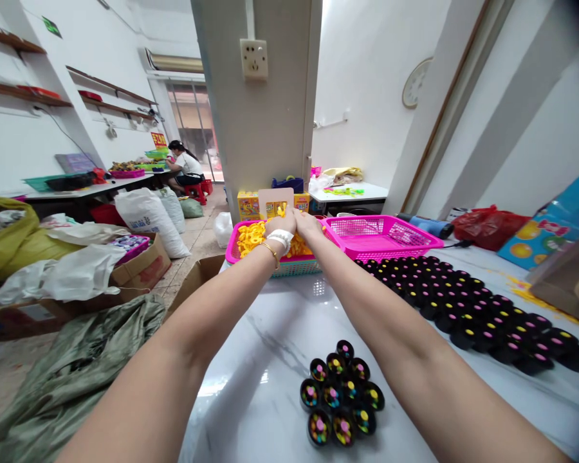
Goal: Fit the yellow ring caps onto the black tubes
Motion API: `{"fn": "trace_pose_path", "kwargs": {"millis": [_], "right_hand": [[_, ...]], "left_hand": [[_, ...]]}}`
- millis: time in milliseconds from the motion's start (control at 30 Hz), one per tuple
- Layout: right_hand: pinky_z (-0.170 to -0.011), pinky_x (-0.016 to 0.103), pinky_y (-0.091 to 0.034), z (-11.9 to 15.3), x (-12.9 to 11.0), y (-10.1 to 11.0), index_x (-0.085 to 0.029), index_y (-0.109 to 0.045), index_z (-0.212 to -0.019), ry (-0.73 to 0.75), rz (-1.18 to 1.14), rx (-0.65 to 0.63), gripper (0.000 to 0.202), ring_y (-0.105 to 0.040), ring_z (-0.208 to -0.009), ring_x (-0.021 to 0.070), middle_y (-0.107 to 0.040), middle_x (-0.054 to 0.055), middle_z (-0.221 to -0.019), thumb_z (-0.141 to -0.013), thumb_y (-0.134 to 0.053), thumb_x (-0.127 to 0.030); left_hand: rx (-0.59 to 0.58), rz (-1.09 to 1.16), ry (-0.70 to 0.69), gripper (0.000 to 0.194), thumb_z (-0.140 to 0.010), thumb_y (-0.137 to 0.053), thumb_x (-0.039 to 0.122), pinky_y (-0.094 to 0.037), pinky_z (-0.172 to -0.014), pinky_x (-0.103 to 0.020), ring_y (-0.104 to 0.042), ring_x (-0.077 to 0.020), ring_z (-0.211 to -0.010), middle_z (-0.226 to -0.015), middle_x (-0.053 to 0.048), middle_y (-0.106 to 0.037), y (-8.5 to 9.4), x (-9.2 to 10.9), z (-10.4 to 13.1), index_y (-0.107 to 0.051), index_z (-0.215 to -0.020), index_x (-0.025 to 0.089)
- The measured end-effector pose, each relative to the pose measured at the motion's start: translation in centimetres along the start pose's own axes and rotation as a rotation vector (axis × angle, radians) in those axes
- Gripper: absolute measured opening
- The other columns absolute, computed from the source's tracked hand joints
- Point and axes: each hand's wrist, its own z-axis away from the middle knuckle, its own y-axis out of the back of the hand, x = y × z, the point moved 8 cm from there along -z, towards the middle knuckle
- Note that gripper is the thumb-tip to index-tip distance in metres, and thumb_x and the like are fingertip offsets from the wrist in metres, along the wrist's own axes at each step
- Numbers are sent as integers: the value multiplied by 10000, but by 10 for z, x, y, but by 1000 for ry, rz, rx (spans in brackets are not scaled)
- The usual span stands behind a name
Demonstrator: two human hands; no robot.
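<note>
Both arms reach forward over a pink basket filled with yellow pieces. My left hand, with a white band and a gold bracelet at its wrist, is over the pieces, a few yellow ones showing at its fingers. Beside it, touching, is my right hand; its fingers are too small and covered to make out. Nearer me on the white marbled table stands a small group of black cups with coloured bits inside. To the right, an empty pink basket adjoins the full one.
Many black cups stand in rows at the right. Behind them lie a red bag and a blue printed box. A grey pillar rises ahead. Sacks and cartons fill the left floor; a person sits far off.
</note>
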Motion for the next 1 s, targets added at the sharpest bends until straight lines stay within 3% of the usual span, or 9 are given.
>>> {"fn": "trace_pose_path", "kwargs": {"millis": [133,300,433,567,767,867,1000], "right_hand": [[-899,410,-459,15,-12,8,-240,-678,-1084,7,-27,24,588,-598,-1067,321,-665,103,-1175,-847,-354,-669],[-884,396,-463,48,-33,20,-236,-676,-1015,51,-46,43,533,-606,-1033,308,-673,100,-1140,-859,-362,-638],[-907,391,-450,86,-40,19,-222,-642,-1050,71,-25,47,526,-596,-1051,291,-664,104,-1138,-908,-302,-598],[-898,363,-452,130,-28,-3,-220,-618,-1040,59,24,-2,519,-603,-1036,264,-670,94,-1106,-947,-251,-576],[-898,357,-456,178,-6,-46,-199,-643,-998,71,123,-180,375,-616,-1049,251,-691,93,-1081,-967,-379,-464],[-909,393,-465,183,-4,-53,-152,-661,-982,114,172,-270,318,-632,-1018,228,-694,103,-1062,-952,-479,-412],[-788,349,-520,179,-2,-42,-164,-699,-987,154,190,-366,276,-681,-864,222,-721,90,-987,-882,-593,-397]], "left_hand": [[48,89,108,791,-924,-146,617,-462,-894,-398,-621,-345,-1100,-1129,-241,-674,22,-2,21,-683,-1100,65],[119,168,85,645,-961,-211,520,-460,-879,-344,-644,-291,-1066,-1131,-205,-684,52,-1,54,-694,-1065,106],[169,200,57,620,-952,-236,559,-461,-879,-350,-632,-290,-1073,-1111,-167,-696,66,-12,90,-697,-1026,151],[179,193,81,631,-952,-223,581,-449,-916,-384,-619,-296,-1071,-1083,-159,-696,58,-46,132,-689,-967,156],[121,141,163,584,-984,-200,464,-454,-916,-391,-615,-299,-1092,-1094,-201,-682,21,-101,184,-665,-1046,114],[89,119,118,595,-984,-219,437,-437,-955,-397,-614,-305,-1097,-1005,-220,-699,12,-109,192,-703,-918,97],[51,98,-42,565,-975,-279,436,-414,-1009,-422,-596,-300,-1126,-932,-185,-715,14,-105,198,-713,-803,118]]}}
